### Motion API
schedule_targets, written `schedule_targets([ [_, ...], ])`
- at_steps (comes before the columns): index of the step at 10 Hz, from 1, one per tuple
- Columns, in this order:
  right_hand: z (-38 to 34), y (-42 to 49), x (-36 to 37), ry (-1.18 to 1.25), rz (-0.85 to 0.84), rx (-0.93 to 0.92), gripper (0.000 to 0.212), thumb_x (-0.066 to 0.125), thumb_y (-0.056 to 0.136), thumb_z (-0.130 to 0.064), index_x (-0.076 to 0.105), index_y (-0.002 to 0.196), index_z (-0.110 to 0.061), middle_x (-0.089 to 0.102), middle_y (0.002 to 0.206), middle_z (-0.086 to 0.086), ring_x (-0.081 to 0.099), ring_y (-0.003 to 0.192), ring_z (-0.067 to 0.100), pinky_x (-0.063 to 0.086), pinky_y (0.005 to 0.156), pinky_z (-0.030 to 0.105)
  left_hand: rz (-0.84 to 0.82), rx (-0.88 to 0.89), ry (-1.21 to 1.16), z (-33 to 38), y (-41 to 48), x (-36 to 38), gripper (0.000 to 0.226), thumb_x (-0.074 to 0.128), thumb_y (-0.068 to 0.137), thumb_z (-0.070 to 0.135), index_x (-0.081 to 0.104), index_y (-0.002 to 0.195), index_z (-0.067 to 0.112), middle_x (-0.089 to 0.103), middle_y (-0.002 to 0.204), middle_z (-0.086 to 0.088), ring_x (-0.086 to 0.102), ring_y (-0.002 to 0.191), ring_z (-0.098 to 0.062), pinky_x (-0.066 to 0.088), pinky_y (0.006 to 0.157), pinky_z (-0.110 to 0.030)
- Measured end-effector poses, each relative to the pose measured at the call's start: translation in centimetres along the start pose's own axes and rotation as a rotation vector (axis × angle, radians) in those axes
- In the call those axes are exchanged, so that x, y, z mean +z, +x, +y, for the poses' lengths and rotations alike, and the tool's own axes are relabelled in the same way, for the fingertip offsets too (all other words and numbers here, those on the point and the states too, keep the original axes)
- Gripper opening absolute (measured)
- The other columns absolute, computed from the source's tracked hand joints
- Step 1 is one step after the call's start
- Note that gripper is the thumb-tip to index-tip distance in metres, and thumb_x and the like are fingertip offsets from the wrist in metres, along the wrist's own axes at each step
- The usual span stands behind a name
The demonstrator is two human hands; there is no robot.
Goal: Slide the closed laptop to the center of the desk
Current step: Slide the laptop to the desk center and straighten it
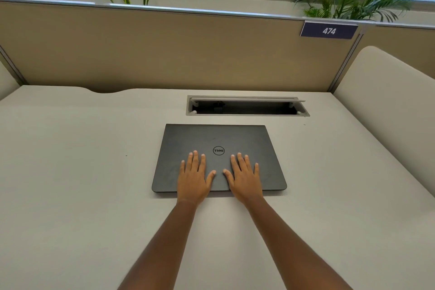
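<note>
Both palms flat, fingers spread, left hand (193, 178) and right hand (244, 178) pressing the closed Dell laptop (219, 139), gripping nothing; it sits just before the cable hatch (247, 106), so mid-slide or finishing, I'd say — steady even push next.

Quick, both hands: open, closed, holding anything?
Left hand: open, flat on the closed laptop lid, gripping nothing.
Right hand: open, flat on the same lid, gripping nothing.
</note>
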State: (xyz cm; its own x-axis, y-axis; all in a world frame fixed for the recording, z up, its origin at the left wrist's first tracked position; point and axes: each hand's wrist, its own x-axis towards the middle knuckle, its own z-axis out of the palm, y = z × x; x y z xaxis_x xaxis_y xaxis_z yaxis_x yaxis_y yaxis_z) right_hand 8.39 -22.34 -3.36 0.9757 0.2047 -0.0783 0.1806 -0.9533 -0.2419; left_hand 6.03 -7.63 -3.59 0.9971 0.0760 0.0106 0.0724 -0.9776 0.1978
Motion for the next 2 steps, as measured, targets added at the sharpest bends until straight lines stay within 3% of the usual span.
schedule_targets([
  [1, 0.2, -0.4, -1.7, -0.030, -0.007, -0.004, 0.061, 0.023, 0.097, -0.049, 0.015, 0.149, -0.019, 0.009, 0.160, 0.006, -0.002, 0.148, 0.023, 0.001, 0.117, 0.055, 0.060, 0.046, 0.036, -0.2, 0.4, -1.3, 0.066, 0.020, 0.096, 0.050, 0.004, 0.149, 0.015, 0.001, 0.160, -0.011, 0.000, 0.148, -0.025, 0.002, 0.121, -0.039],
  [2, 0.9, -1.0, -6.6, -0.062, 0.075, 0.007, 0.068, 0.013, 0.091, -0.058, 0.020, 0.148, -0.021, 0.007, 0.160, 0.006, -0.006, 0.148, 0.023, 0.001, 0.117, 0.056, 0.236, 0.051, 0.012, -0.8, 2.0, -4.8, 0.067, 0.026, 0.095, 0.049, 0.009, 0.149, 0.012, 0.005, 0.160, -0.013, 0.002, 0.148, -0.026, 0.004, 0.121, -0.039],
])
